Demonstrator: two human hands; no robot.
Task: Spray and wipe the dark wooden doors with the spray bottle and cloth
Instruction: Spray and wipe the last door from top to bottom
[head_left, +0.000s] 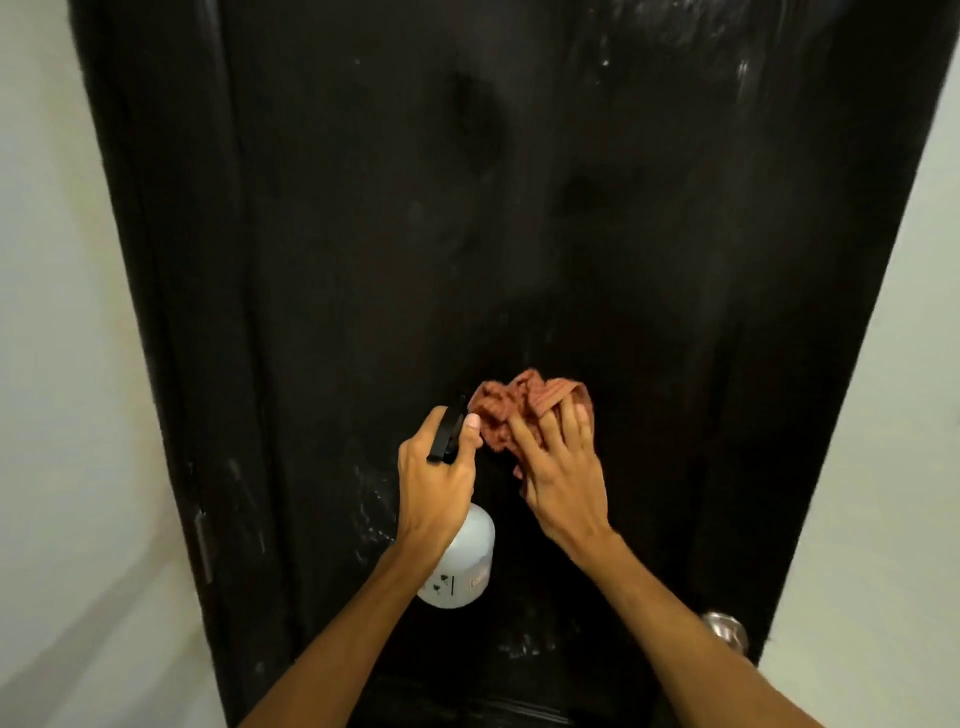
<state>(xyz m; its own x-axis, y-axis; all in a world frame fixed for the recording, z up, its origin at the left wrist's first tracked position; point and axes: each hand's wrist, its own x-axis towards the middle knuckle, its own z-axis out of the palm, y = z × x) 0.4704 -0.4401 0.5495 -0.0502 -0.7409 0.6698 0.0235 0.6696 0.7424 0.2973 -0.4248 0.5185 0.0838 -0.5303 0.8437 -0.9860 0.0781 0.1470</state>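
pressing cloth (511, 408) on the dark door (467, 208), right hand (563, 483) flat-fingered; left hand (434, 483) in a closed grip round spray bottle (465, 564)

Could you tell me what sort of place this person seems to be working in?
Most likely indoors in a home, though I cannot be sure: a dark wooden door with a round metal knob, set between plain pale walls.

My left hand (435, 480) grips the spray bottle (464, 564) by its neck, thumb forward; my right hand (565, 475) presses the cloth (506, 399), fingers (570, 422) spread straight. Both forearms reach forward.
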